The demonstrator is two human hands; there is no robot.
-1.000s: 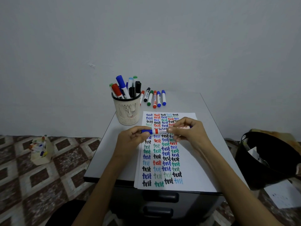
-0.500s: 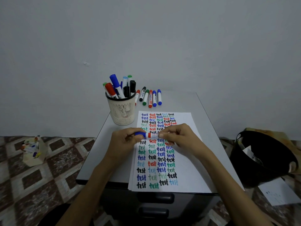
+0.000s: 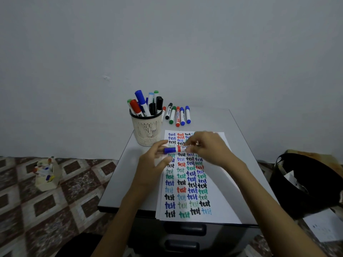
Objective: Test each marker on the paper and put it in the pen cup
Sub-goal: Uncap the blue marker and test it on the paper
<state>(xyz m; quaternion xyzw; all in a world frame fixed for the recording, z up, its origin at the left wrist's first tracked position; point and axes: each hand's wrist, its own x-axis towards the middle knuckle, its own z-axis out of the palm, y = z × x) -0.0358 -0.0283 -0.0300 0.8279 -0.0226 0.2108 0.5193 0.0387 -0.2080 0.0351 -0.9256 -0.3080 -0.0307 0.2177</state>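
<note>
Blue cap (image 3: 169,150) pinched in the left hand (image 3: 155,164), the marker (image 3: 182,148) barrel pinched in the right hand (image 3: 207,147), above the paper (image 3: 222,191).

The left hand (image 3: 154,162) and the right hand (image 3: 207,149) are meeting over the top part of the paper (image 3: 219,210); the pen cup (image 3: 147,130) is standing just beyond the left hand, very close, and it is blocking the way straight ahead; tall markers in the cup (image 3: 143,105) are sticking up out of it and filling most of its mouth; a row of loose markers (image 3: 178,115) is lying further back, beyond both hands, beside the cup; the bare table top (image 3: 239,127) is lying open to the right of the right hand; the table is also lying bare to the left of the left hand, up to the edge.
</note>
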